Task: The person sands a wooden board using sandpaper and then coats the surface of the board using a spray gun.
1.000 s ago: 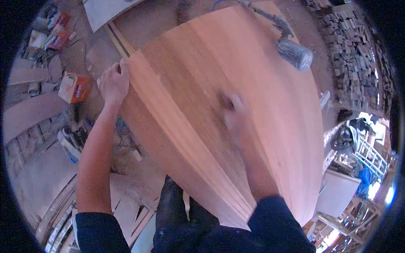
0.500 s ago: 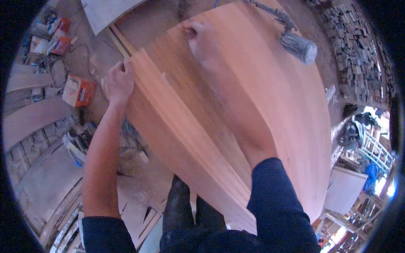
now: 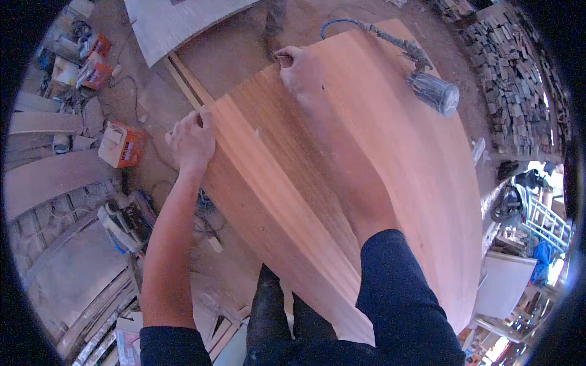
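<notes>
A wide wooden panel (image 3: 421, 201) of light and darker boards lies in front of me, its curved side to the right. My left hand (image 3: 193, 137) is closed round its far left corner, fingers bent over the edge. My right arm reaches across the boards. At the far edge, my right hand (image 3: 299, 70) is curled with thumb and forefinger at the rim; its other fingers are partly hidden. To the right of that hand, a dusty spray gun (image 3: 432, 91) with a cup lies on the panel's far right part, joined to a blue hose (image 3: 339, 22).
A pale sheet (image 3: 183, 27) stands beyond the far left corner, near narrow wood strips (image 3: 183, 79). An orange-and-white box (image 3: 124, 145) sits on the floor at left. Stacked wood pieces (image 3: 510, 79) line the right side. A white board (image 3: 503, 283) leans at lower right.
The view has shifted, so the panel, spray gun and both hands appear lower and further right or nearly so. Both hands stay at the panel's far edge; the right hand is less blurred.
</notes>
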Tool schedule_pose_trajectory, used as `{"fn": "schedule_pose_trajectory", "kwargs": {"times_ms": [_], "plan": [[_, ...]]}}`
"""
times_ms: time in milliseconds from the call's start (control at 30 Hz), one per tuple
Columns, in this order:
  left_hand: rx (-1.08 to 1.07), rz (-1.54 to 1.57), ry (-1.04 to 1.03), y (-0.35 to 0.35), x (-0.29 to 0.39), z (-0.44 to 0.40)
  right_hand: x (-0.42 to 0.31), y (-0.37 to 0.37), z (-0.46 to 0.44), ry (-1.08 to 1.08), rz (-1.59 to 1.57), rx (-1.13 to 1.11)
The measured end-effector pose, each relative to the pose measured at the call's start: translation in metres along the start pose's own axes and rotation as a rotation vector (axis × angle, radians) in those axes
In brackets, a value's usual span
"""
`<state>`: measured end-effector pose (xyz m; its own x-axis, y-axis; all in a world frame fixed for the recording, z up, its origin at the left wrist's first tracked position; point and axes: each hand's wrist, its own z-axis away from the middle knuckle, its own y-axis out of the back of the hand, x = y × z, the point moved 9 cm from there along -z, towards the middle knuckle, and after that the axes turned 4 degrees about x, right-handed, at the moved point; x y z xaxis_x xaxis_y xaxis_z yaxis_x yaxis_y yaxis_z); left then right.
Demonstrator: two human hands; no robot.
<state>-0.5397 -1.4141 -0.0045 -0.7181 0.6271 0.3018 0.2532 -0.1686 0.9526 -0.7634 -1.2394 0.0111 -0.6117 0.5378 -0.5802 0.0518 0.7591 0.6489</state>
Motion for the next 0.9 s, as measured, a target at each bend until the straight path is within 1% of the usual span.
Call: {"fn": "schedule_pose_trajectory", "kwargs": {"times_ms": [33,100,133,167,200,233,300,333,367,400,433,500,533,567,600,667,733,767,800,833,867,900], "plan": [[-0.001,-0.001,-0.002,0.0,0.0,0.0,0.004,0.007,0.011,-0.002,0.0,0.001],[-0.053,-0.014,0.024,-0.002,-0.003,0.0,0.008,0.049,0.065,0.05,-0.079,-0.015],[-0.057,-0.008,0.025,-0.001,-0.003,0.001,0.038,0.071,0.113,-0.293,-0.102,-0.147],[-0.062,-0.037,0.015,-0.001,0.0,0.0,0.034,0.118,0.146,-0.288,-0.057,-0.128],[-0.066,-0.067,0.004,-0.002,0.001,0.0,0.027,0.16,0.176,-0.184,-0.016,-0.057],[-0.064,-0.062,0.001,-0.003,0.0,-0.001,0.028,0.189,0.199,-0.27,0.173,-0.139],[0.033,-0.051,-0.046,0.0,0.003,0.001,0.039,0.179,0.201,-0.237,0.181,-0.112],[0.034,-0.053,-0.052,0.0,0.002,0.0,0.024,0.175,0.187,-0.208,0.184,-0.089],[0.049,-0.048,-0.052,0.001,0.003,-0.001,0.024,0.146,0.164,-0.254,0.131,-0.121],[0.062,-0.048,-0.051,0.002,0.003,-0.001,0.007,0.119,0.128,-0.301,0.08,-0.151],[0.07,-0.072,-0.058,0.004,0.001,-0.001,0.003,0.092,0.098,-0.281,0.042,-0.147],[0.005,-0.03,-0.019,-0.005,-0.002,-0.002,-0.013,0.043,0.041,-0.139,-0.015,-0.082],[0.004,-0.035,-0.017,-0.005,-0.002,-0.001,-0.019,0.036,0.031,-0.093,-0.043,-0.056],[0.004,-0.016,-0.011,-0.005,-0.002,0.001,-0.019,0.043,0.043,-0.089,-0.079,-0.052],[0.005,0.006,-0.007,-0.004,-0.003,0.0,-0.014,0.067,0.07,-0.157,-0.135,-0.076],[-0.027,-0.011,-0.007,-0.004,-0.005,0.0,0.003,0.137,0.146,-0.417,-0.153,-0.131],[-0.048,-0.022,-0.008,-0.006,-0.003,-0.004,0.012,0.203,0.205,-0.087,0.231,0.008],[-0.019,-0.021,-0.018,-0.006,-0.002,-0.004,0.023,0.216,0.221,-0.169,0.261,-0.049],[0.011,-0.02,-0.024,-0.006,-0.002,-0.003,0.031,0.219,0.228,-0.25,0.289,-0.108],[0.016,-0.02,-0.022,-0.006,-0.002,-0.003,0.023,0.204,0.208,-0.208,0.214,-0.072],[0.024,-0.027,-0.02,-0.006,-0.002,-0.004,0.019,0.174,0.181,-0.165,0.134,-0.034],[0.029,-0.038,-0.016,-0.006,-0.003,-0.003,0.025,0.13,0.15,-0.299,0.01,-0.112]]}}
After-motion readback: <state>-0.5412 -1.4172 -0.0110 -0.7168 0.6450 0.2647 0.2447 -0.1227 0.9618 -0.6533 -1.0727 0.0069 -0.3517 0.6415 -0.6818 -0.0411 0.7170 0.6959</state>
